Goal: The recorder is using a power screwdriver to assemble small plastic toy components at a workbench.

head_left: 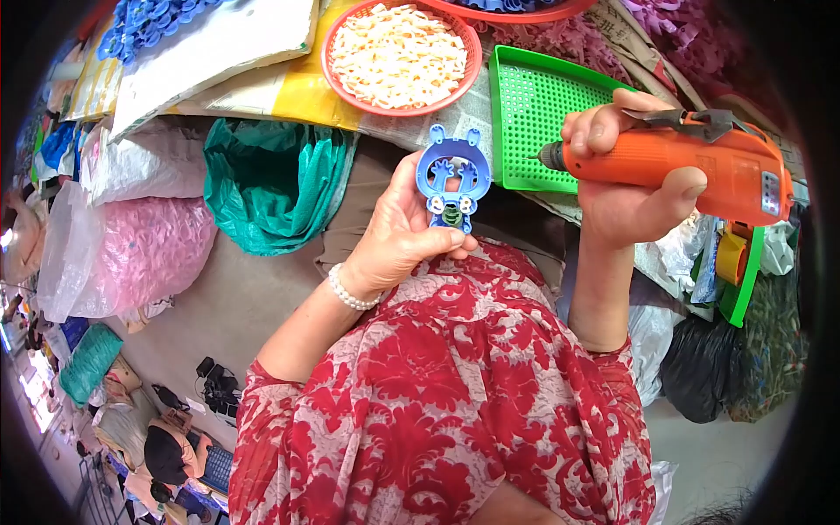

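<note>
My left hand (394, 229) holds a blue plastic toy figure shell (451, 150) by its lower part, thumb in front, a little above my lap. The shell has two ears, a round open frame and hand-shaped parts inside. Small white pieces and a dark green piece sit in its lower half. My right hand (612, 210) is wrapped round an orange electric screwdriver (691, 166), which lies level with its dark tip pointing left. The tip is apart from the shell, over a green perforated tray (500, 114).
On the table stands a red basket (328, 66) of small pale pieces. Beside it are a white board (210, 66) and blue parts (149, 26). An open green sack (262, 227) and a bag of pink parts (157, 254) stand left. A black bag (704, 363) lies right.
</note>
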Demonstrator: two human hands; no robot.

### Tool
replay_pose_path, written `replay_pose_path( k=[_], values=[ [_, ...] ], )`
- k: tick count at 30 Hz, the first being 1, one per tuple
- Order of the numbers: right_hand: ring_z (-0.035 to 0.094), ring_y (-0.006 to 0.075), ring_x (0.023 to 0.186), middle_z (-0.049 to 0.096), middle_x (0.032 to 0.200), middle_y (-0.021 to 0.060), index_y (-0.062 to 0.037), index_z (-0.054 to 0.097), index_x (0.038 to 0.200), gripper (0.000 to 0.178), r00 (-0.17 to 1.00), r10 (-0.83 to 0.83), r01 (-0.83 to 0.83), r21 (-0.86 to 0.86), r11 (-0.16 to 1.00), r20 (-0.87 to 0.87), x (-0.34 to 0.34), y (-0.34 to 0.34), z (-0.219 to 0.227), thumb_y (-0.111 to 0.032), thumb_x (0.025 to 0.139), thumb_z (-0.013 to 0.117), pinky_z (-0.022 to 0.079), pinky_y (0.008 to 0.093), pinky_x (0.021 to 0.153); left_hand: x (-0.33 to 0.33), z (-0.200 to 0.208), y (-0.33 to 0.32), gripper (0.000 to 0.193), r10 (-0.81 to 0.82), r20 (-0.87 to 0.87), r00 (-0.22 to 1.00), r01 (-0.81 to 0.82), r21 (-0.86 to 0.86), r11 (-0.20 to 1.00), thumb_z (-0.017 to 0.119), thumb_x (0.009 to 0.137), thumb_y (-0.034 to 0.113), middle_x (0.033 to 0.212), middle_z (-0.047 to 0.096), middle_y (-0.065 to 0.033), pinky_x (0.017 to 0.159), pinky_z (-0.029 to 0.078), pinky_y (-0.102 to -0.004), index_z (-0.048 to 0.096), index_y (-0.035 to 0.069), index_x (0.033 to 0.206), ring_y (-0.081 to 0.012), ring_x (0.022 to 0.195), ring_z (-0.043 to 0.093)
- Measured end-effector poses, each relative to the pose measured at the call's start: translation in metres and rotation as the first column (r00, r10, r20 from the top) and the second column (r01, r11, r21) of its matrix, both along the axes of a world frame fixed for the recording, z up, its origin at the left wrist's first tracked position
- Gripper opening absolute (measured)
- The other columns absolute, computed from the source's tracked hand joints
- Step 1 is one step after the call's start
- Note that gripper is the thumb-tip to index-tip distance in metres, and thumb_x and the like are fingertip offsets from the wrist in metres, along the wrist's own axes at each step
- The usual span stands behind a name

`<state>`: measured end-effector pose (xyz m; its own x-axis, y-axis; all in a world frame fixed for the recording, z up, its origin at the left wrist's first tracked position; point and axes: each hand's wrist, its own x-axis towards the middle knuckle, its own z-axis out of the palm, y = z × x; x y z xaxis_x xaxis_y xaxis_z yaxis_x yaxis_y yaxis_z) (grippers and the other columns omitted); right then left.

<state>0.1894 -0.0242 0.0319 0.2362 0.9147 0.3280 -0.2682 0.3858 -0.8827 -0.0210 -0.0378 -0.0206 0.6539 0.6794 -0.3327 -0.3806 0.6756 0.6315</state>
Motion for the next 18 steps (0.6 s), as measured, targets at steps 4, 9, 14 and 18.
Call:
replay_pose_path(
  k=[4,9,14,18],
  values=[
    [0.050,0.0184,0.062,0.053,0.073,0.0087,0.0028,0.048,0.109,0.079,1.000,-0.010,0.010,0.007,1.000,-0.009,0.0000,0.0004,-0.0012,-0.069,0.076,0.049,0.042,0.0315,0.060,0.0013,-0.0008,-0.0011,0.071,-0.024,-0.054,0.998,0.025,0.032,0.999,0.058,0.076,-0.008,0.117,0.044,-0.0115,0.061,0.055,-0.0252,0.021,0.012,0.133,-0.0177,0.076,0.063],
    [0.052,0.0186,0.066,0.054,0.073,0.0054,0.0018,0.051,0.108,0.080,0.997,0.069,-0.068,0.030,0.997,-0.035,0.0027,-0.0012,-0.0050,-0.071,0.076,0.045,0.042,0.0365,0.070,0.0033,0.0015,-0.0009,0.067,-0.028,-0.090,0.996,0.029,0.014,0.999,0.056,0.077,-0.008,0.116,0.046,-0.0123,0.058,0.055,-0.0248,0.022,0.010,0.132,-0.0169,0.072,0.063],
    [0.050,0.0186,0.064,0.054,0.073,0.0074,0.0027,0.049,0.109,0.077,0.999,0.028,-0.028,0.022,0.999,-0.018,-0.0014,-0.0015,-0.0014,-0.068,0.077,0.047,0.042,0.0337,0.064,0.0043,-0.0010,-0.0013,0.063,-0.062,-0.058,0.996,0.063,0.017,0.998,0.054,0.076,-0.007,0.109,0.054,-0.0149,0.053,0.054,-0.0239,0.025,0.007,0.130,-0.0155,0.063,0.062],
    [0.049,0.0187,0.061,0.053,0.072,0.0094,0.0040,0.048,0.109,0.075,1.000,-0.025,0.025,0.007,1.000,0.008,-0.0030,-0.0024,0.0016,-0.064,0.079,0.050,0.042,0.0310,0.058,0.0046,-0.0038,-0.0012,0.063,-0.046,-0.001,0.999,0.046,-0.050,0.998,0.053,0.075,-0.008,0.108,0.055,-0.0162,0.051,0.053,-0.0239,0.026,0.006,0.130,-0.0158,0.060,0.062]
  ],
)
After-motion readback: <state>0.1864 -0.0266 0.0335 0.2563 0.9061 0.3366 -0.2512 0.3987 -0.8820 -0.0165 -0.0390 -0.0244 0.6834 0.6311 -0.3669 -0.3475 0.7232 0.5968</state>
